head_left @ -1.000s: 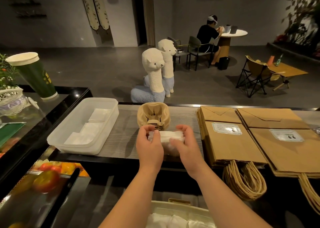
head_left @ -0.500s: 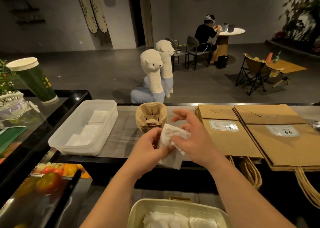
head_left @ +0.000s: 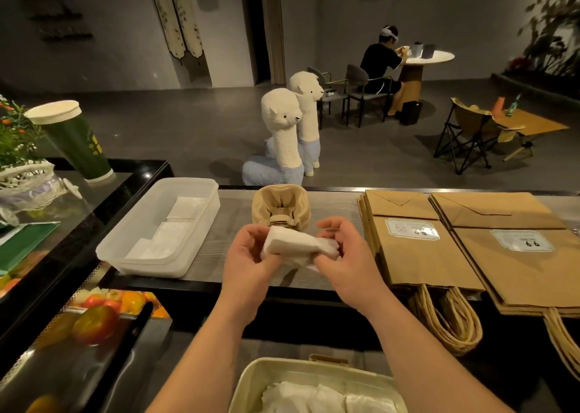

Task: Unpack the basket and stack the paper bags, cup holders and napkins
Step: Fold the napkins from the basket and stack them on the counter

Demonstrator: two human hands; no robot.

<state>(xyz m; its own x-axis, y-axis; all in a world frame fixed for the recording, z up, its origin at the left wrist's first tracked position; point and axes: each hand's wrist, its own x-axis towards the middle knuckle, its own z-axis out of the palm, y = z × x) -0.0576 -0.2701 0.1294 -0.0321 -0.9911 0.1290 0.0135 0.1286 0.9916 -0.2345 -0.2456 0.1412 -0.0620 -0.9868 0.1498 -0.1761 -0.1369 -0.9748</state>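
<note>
A wad of white napkins (head_left: 295,245) is held over the counter between both hands. My left hand (head_left: 248,262) grips its left end and my right hand (head_left: 348,255) pinches its right end. Just behind them stands a stack of brown cup holders (head_left: 281,203). Two piles of flat brown paper bags (head_left: 417,240) (head_left: 518,243) lie on the counter to the right, handles hanging over the front edge. The cream basket (head_left: 314,371) sits below at the bottom of the view with more white napkins (head_left: 314,397) inside.
A clear plastic tub (head_left: 157,224) with folded napkins in it stands left of the cup holders. Further left are a large green cup (head_left: 75,142), a white wicker planter (head_left: 25,177) and a glass case of fruit (head_left: 94,321). A person sits at a far table.
The napkin wad was lifted off the counter, turned between both hands, and is now held level in front of the cup holders. The view tilted down, showing more of the basket.
</note>
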